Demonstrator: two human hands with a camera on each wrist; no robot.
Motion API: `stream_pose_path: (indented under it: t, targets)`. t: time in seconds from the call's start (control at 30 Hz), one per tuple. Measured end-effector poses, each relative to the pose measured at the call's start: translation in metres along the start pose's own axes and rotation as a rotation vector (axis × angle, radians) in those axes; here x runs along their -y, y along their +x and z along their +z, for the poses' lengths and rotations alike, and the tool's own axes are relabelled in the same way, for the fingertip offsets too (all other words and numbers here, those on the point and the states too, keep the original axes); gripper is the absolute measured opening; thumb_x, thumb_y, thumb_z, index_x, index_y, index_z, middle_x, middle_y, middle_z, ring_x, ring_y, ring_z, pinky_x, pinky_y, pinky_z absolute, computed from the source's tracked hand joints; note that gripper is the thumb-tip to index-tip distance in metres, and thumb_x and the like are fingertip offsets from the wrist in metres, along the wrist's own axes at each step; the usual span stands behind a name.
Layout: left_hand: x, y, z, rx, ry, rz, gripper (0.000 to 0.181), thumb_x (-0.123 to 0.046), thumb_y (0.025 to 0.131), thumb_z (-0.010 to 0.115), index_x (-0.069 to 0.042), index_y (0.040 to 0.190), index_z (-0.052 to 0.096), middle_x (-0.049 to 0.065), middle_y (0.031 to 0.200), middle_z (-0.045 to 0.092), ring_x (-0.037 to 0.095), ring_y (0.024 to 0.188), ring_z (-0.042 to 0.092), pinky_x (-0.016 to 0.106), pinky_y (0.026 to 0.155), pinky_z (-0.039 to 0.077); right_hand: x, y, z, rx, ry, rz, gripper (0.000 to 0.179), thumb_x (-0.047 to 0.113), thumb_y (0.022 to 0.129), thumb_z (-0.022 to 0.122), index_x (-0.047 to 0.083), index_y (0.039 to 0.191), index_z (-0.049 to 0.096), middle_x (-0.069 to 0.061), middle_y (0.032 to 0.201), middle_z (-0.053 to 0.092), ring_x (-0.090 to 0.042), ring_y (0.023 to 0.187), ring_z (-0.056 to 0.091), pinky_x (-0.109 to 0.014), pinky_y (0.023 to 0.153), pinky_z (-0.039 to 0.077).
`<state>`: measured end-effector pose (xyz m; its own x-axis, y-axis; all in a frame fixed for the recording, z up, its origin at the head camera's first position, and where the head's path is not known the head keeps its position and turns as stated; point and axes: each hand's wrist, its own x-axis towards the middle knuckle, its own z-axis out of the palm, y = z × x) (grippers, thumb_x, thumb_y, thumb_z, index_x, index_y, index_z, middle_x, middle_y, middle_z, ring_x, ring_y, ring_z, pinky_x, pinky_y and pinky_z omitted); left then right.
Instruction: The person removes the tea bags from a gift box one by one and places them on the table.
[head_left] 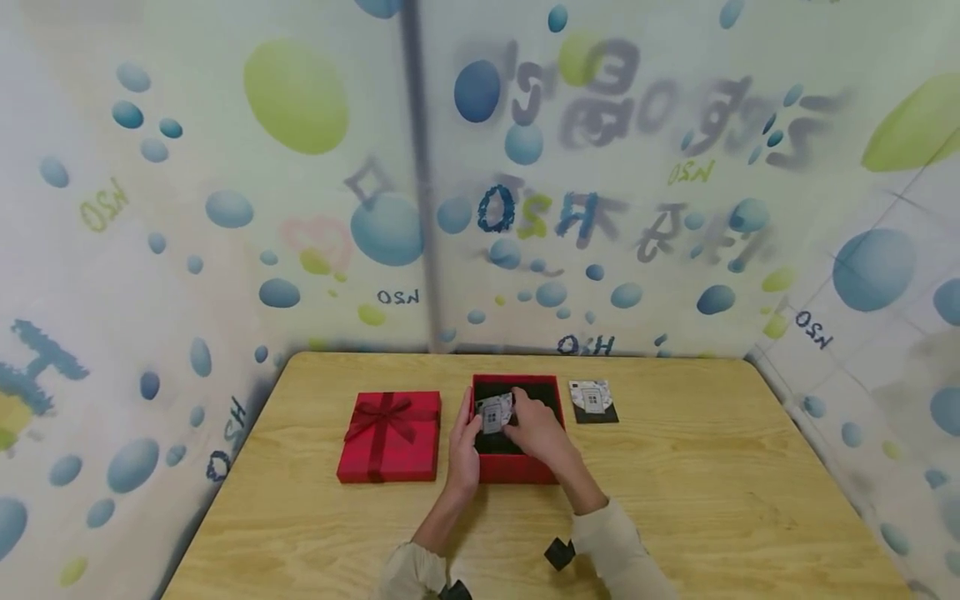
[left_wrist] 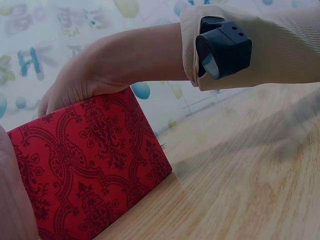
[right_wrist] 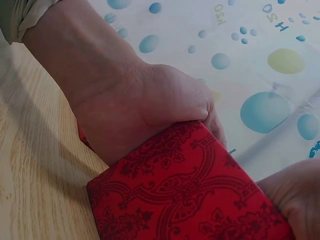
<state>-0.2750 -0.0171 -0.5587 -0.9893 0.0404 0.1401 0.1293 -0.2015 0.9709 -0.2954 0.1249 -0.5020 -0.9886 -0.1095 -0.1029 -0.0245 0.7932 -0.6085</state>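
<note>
An open red box (head_left: 517,468) with a black interior stands on the table, its sides printed with a dark scroll pattern. My left hand (head_left: 463,454) grips the box's left wall, fingers along the outside and thumb over the rim. Reaching in from the right, my right hand (head_left: 538,429) pinches the right edge of a small square packet (head_left: 495,414), grey-white and black with a label. In the left wrist view the front of the box (left_wrist: 95,160) hides the right fingertips. The left hand (right_wrist: 150,100) lies against the box corner in the right wrist view.
A red lid (head_left: 408,446) with a ribbon bow (head_left: 384,417) lies left of the box. A similar square packet (head_left: 592,402) lies flat to its right. The wooden table (head_left: 720,483) backs onto a printed curtain (head_left: 600,192). Each sleeve carries a small black camera (left_wrist: 225,47).
</note>
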Motion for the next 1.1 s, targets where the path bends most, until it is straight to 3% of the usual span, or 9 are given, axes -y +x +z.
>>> stream_pose_path:
  t: [0.13,0.37,0.5,0.67,0.97,1.1]
  targets:
    - [0.001,-0.002,0.0,0.001,0.002,0.003,0.057,-0.011,0.111,0.031,-0.003,0.166,0.021,0.016,0.174,0.015,0.033,0.16,0.006,0.058,0.127,0.005,-0.001,-0.003,0.0,-0.004,0.003,-0.025,0.061,0.012,0.096,0.074,-0.005,0.149,0.048,-0.02,0.118,0.07,-0.027,0.095,0.067,-0.049,0.091,0.058]
    - [0.001,-0.004,-0.001,0.001,0.041,0.0,0.056,-0.01,0.111,0.03,-0.007,0.167,0.023,0.015,0.173,0.017,0.033,0.16,0.008,0.06,0.126,0.008,-0.006,-0.003,-0.002,0.002,0.091,-0.112,0.06,0.005,0.094,0.076,-0.004,0.147,0.049,-0.013,0.102,0.074,-0.023,0.082,0.07,-0.041,0.072,0.058]
    - [-0.001,-0.002,0.0,0.002,0.053,0.015,0.056,-0.011,0.111,0.03,-0.007,0.167,0.024,0.016,0.173,0.018,0.034,0.16,0.009,0.06,0.126,0.007,-0.006,0.0,-0.005,0.004,0.162,-0.109,0.06,0.005,0.094,0.076,-0.006,0.147,0.05,-0.015,0.102,0.076,-0.027,0.092,0.073,-0.044,0.08,0.06]
    - [-0.001,-0.003,-0.002,0.008,0.031,0.003,0.056,-0.011,0.112,0.029,-0.008,0.167,0.022,0.015,0.174,0.016,0.033,0.16,0.007,0.059,0.126,0.006,-0.008,0.001,-0.004,0.033,0.221,-0.107,0.046,0.007,0.095,0.074,-0.007,0.137,0.06,-0.017,0.107,0.077,-0.028,0.1,0.074,-0.046,0.087,0.059]
    - [-0.001,-0.003,-0.001,0.007,0.038,0.003,0.056,-0.012,0.112,0.03,-0.009,0.167,0.023,0.015,0.174,0.016,0.033,0.161,0.007,0.059,0.126,0.005,-0.013,0.004,-0.003,0.054,0.376,-0.157,0.037,0.005,0.097,0.071,-0.006,0.132,0.063,-0.016,0.108,0.077,-0.025,0.094,0.074,-0.041,0.08,0.06]
    - [-0.001,-0.001,-0.001,0.005,0.052,0.006,0.056,-0.012,0.112,0.03,-0.01,0.167,0.024,0.013,0.174,0.017,0.032,0.16,0.008,0.059,0.126,0.006,-0.011,0.005,-0.007,0.009,0.438,-0.149,0.032,0.006,0.098,0.07,-0.002,0.128,0.066,-0.013,0.104,0.078,-0.021,0.087,0.072,-0.037,0.077,0.059]
